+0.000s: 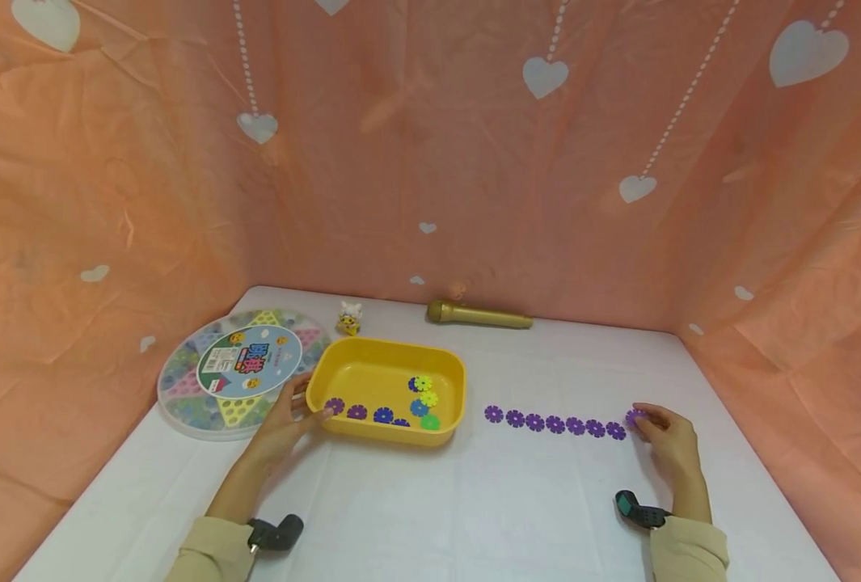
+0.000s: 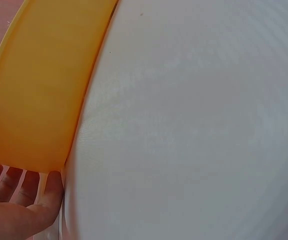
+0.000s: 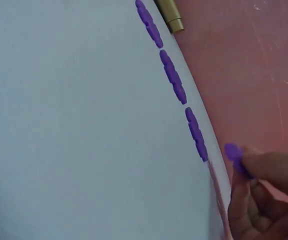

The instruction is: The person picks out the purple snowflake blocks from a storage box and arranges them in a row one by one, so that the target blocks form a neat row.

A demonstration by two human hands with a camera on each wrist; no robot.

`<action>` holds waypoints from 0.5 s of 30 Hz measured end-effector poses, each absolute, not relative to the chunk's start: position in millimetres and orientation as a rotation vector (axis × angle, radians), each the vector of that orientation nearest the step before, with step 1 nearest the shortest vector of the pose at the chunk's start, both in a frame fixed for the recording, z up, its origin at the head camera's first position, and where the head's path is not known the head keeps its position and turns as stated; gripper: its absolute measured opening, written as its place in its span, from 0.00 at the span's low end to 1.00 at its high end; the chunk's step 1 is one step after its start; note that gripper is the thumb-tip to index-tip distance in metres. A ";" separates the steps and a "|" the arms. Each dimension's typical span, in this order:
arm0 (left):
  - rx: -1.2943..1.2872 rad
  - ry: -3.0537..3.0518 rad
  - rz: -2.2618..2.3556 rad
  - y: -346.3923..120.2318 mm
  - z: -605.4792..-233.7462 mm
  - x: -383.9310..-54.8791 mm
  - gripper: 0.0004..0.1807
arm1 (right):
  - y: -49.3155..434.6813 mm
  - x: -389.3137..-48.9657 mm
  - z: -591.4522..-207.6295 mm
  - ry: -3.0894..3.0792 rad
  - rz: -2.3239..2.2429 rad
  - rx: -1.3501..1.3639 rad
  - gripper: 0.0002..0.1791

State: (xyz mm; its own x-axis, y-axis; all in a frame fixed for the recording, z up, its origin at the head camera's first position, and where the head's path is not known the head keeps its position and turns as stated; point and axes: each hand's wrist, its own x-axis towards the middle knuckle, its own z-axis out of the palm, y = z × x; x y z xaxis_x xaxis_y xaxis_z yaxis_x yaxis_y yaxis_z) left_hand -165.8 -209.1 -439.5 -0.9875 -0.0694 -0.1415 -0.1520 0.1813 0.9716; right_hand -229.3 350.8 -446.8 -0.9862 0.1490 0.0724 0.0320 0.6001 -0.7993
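Observation:
A shallow yellow plastic basin [image 1: 386, 436] stands left of the middle of the white table. My left hand [image 1: 284, 420] grips its left end, thumb over the near rim and fingers along the outside wall [image 2: 29, 120]. Flower-shaped plastic discs lie in the basin, among them purple discs [image 1: 357, 413], blue ones [image 1: 383, 415] and a green one [image 1: 430, 422]. To its right, several purple flower discs [image 1: 555, 424] form a row on the table. At the row's right end, my right hand [image 1: 670, 443] pinches another purple flower disc [image 3: 234, 154] between thumb and forefinger, raised above the table.
A round, clear-covered Chinese checkers set [image 1: 248, 361] lies left of the basin, close beside my left hand. Behind the basin stand a small white-and-yellow figurine [image 1: 350, 318] and a gold microphone [image 1: 481, 315]. Pink curtains with hearts [image 1: 430, 162] enclose the table's back and sides.

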 end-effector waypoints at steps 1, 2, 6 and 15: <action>-0.218 2.363 1.959 -209.1 -439.3 -165.6 0.42 | 352.3 -228.5 -448.0 -2.720 1.291 -0.191 0.18; -0.216 2.365 1.960 -209.2 -439.0 -165.4 0.42 | 353.6 -227.8 -449.1 -2.749 1.239 -0.221 0.18; -0.212 2.372 1.949 -209.1 -438.3 -164.9 0.42 | 356.6 -225.4 -451.5 -2.844 1.153 -0.244 0.18; -0.218 2.374 1.947 -209.0 -438.8 -165.8 0.42 | 358.3 -221.9 -449.6 -2.933 1.119 -0.124 0.19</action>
